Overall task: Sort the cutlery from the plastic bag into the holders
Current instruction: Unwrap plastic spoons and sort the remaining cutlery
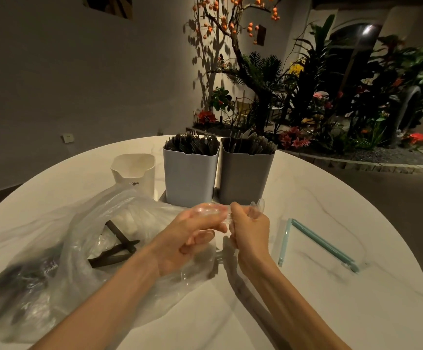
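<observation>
Both hands meet above the round white marble table, just in front of the holders. Left hand: fingers curled around clear plastic cutlery, apparently spoons; count unreadable, the plastic is transparent and blurred. Right hand: fingers closed on more clear spoons, bowls sticking up past the knuckles. The two bundles touch or nearly touch between the hands; cannot tell which.

Plastic bag lies crumpled on the left of the table, under the left forearm. Dark cutlery shows through its opening, plus pale pieces further in.

Three holders stand at the far side of the table. White holder, leftmost, shows no contents from this angle. Light blue-grey holder, centre, is packed with dark forks. Dark grey holder, right, touching the centre one, is packed with dark knives.

Two teal sealing clips lie on the table right of the hands, forming an angle.
</observation>
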Motion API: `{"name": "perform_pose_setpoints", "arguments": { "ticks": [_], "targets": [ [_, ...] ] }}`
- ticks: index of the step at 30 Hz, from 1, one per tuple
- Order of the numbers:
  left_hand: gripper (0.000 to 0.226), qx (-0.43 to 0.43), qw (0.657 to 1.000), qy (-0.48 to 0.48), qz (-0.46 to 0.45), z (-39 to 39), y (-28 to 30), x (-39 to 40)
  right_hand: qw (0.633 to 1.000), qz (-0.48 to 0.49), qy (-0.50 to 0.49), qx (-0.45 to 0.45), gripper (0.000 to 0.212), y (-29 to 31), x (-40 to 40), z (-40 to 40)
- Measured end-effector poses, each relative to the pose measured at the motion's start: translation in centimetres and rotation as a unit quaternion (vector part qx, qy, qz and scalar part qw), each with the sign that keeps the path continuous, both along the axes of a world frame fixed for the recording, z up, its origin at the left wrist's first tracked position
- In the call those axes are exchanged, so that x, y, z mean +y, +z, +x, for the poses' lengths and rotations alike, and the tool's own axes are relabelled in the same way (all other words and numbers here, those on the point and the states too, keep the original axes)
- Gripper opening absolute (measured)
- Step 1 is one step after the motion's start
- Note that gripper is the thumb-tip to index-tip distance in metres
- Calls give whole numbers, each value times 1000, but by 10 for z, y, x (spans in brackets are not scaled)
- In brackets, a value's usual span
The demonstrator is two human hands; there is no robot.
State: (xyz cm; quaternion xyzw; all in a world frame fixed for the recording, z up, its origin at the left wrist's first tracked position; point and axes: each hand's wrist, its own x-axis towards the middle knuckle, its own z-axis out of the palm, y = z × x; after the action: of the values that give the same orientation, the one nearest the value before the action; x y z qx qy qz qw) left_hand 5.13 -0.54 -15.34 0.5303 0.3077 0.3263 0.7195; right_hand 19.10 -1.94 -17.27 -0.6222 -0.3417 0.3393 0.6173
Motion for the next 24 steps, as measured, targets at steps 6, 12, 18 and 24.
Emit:
{"name": "perform_pose_setpoints", "arguments": {
  "ticks": [6, 12, 18, 24],
  "targets": [
    [40, -55, 992, 106, 36, 16, -10, -7, 991, -27, 118, 54, 36, 3, -6, -9],
    [26, -22, 993, 111, 36, 8, -5, 1, 979, -5, 105, -172, 53, 8, -5, 7],
    [28, 41, 998, 4, 40, 3, 5, -3, 967, 87, 121, -205, 57, 16, -7, 11],
    [18, 126, 992, -13, 27, 11, -3, -9, 968, 48, 199, -143, 32, 12, -6, 3]
  ]
}}
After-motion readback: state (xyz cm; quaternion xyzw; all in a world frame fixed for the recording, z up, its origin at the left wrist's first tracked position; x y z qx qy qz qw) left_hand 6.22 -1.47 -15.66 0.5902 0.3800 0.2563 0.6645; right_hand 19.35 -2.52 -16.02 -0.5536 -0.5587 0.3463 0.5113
